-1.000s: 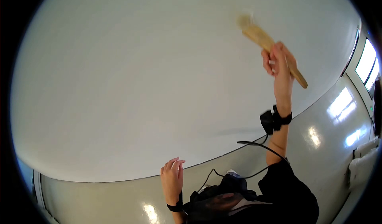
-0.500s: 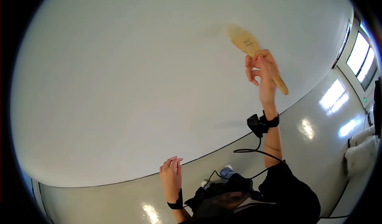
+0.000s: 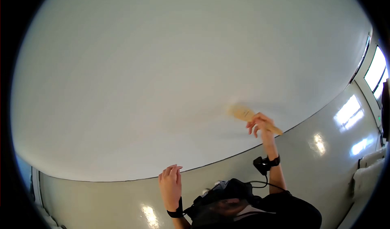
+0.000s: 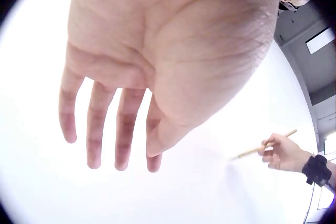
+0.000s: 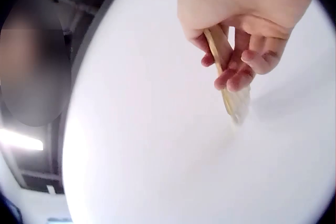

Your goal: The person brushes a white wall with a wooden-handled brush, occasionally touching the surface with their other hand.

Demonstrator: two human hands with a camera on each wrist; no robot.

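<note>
A flat wooden paintbrush (image 3: 243, 112) is gripped around its handle by my right hand (image 3: 261, 124), low on the right part of a broad white wall (image 3: 142, 86). In the right wrist view, thumb and fingers pinch the brush's wooden body (image 5: 227, 95), and its pale bristles (image 5: 240, 111) are right at the white surface. My left hand (image 3: 170, 184) holds nothing and is raised near the wall's lower edge. In the left wrist view its palm (image 4: 168, 40) faces the camera, fingers fairly straight and slightly apart.
A black cable (image 3: 260, 186) runs from the right wrist's camera (image 3: 263, 164) toward the body. Glossy pale floor (image 3: 317, 164) lies below the wall. At the far right are a bright window (image 3: 375, 68) and a white bulky thing (image 3: 367, 176).
My right hand has swept the paintbrush down the wall from high on the right, drawing closer to the body. The left hand has barely moved.
</note>
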